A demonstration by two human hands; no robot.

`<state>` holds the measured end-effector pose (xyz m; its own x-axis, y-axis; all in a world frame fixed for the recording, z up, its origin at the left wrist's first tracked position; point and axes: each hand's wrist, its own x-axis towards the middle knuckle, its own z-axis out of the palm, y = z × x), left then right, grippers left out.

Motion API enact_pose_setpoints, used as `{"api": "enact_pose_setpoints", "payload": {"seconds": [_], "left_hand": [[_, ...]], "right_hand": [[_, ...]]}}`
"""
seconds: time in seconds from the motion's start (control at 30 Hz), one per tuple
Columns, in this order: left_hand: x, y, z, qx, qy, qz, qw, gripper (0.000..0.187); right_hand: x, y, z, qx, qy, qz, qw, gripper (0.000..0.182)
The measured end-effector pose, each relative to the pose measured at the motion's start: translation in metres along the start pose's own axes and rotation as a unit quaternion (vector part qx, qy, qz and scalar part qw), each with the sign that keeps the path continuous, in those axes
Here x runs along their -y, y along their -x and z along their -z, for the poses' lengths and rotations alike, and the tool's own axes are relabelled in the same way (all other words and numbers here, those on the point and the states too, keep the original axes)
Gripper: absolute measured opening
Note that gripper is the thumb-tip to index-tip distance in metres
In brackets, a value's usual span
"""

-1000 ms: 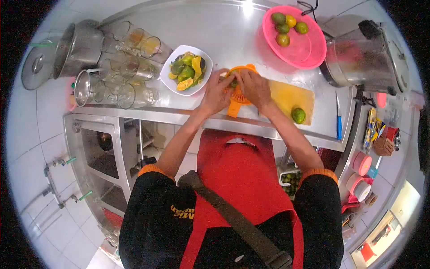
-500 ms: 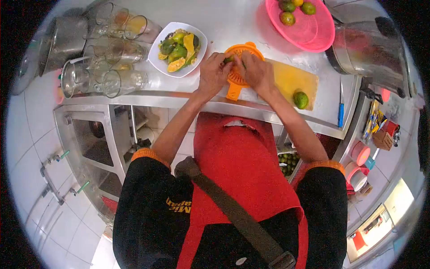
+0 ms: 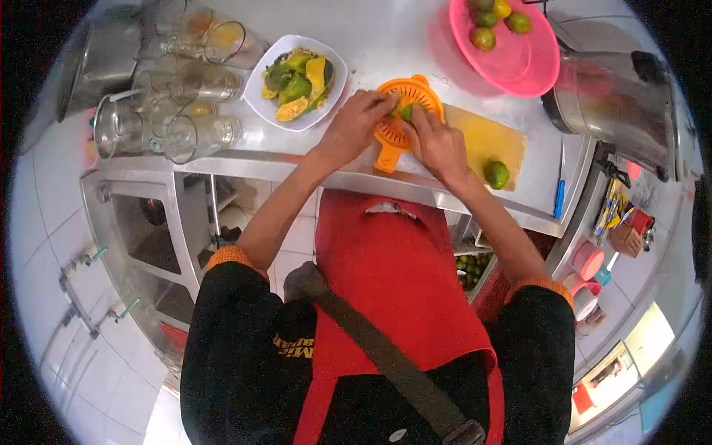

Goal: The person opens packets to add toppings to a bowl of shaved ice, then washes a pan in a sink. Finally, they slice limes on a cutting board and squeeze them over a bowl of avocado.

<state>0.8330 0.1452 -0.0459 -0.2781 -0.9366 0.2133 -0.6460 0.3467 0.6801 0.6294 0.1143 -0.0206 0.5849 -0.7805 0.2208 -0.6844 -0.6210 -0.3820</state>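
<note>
An orange plastic citrus juicer (image 3: 425, 95) with a slotted strainer and a handle toward me stands on the steel counter. Over its middle, my left hand (image 3: 356, 124) and my right hand (image 3: 440, 145) meet with fingers closed on a green citrus piece (image 3: 406, 113). Green peel shows at the fingertips of both hands; the rest is covered by fingers. Right of the juicer lies a yellow cutting board (image 3: 482, 141) with a cut green citrus fruit (image 3: 496, 174) near its front edge. A white bowl (image 3: 337, 78) at the left is heaped with squeezed citrus peels (image 3: 297, 81).
Several glass mugs (image 3: 194, 139) crowd the counter's left side. A pink basin (image 3: 512, 70) with whole citrus fruits (image 3: 483, 38) is at the back right, beside a large metal pot (image 3: 612, 96). A blue-handled knife (image 3: 559, 197) lies near the right edge.
My fingers have drawn slightly apart over the juicer, and more of its strainer and the green peel show. The whole view has shifted a little.
</note>
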Motion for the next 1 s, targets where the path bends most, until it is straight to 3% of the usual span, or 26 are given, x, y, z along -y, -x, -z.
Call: {"api": "enact_pose_setpoints", "payload": {"seconds": [0.13, 0.33, 0.43, 0.53, 0.57, 0.67, 0.7, 0.8, 0.9, 1.0], "left_hand": [[-0.004, -0.003, 0.002, -0.045, 0.097, 0.047, 0.993, 0.041], [-0.009, -0.006, 0.002, -0.031, 0.053, 0.017, 0.998, 0.031], [-0.003, -0.015, -0.002, -0.019, 0.023, 0.025, 0.999, 0.026], [0.012, -0.012, -0.013, -0.061, -0.02, -0.009, 0.998, 0.02], [0.002, -0.011, -0.007, -0.075, -0.004, 0.008, 0.997, 0.017], [-0.005, -0.009, -0.008, -0.096, -0.012, 0.026, 0.995, 0.017], [-0.004, -0.01, -0.004, -0.082, -0.024, -0.005, 0.996, 0.023], [-0.002, -0.008, 0.0, -0.05, -0.021, -0.042, 0.998, 0.035], [0.001, -0.011, 0.0, -0.011, -0.076, -0.05, 0.996, 0.041], [0.002, -0.015, -0.007, -0.039, -0.09, -0.055, 0.994, 0.04]], "right_hand": [[-0.004, -0.013, -0.005, -0.021, 0.039, 0.082, 0.996, 0.023], [-0.027, -0.041, -0.021, -0.02, -0.04, 0.101, 0.994, 0.022], [-0.017, -0.045, -0.019, 0.076, -0.006, -0.077, 0.994, 0.023], [-0.002, -0.031, -0.024, -0.055, -0.065, -0.094, 0.992, 0.023], [0.006, -0.023, -0.012, 0.011, -0.042, -0.112, 0.993, 0.02], [0.018, -0.005, 0.01, -0.062, -0.054, 0.001, 0.997, 0.038], [0.015, 0.002, 0.011, -0.023, -0.007, 0.044, 0.999, 0.057], [0.004, 0.001, 0.002, 0.021, -0.038, 0.047, 0.998, 0.051], [-0.006, -0.005, -0.003, -0.002, -0.036, 0.055, 0.998, 0.035], [-0.006, -0.011, -0.006, -0.081, -0.07, 0.047, 0.993, 0.014]]}}
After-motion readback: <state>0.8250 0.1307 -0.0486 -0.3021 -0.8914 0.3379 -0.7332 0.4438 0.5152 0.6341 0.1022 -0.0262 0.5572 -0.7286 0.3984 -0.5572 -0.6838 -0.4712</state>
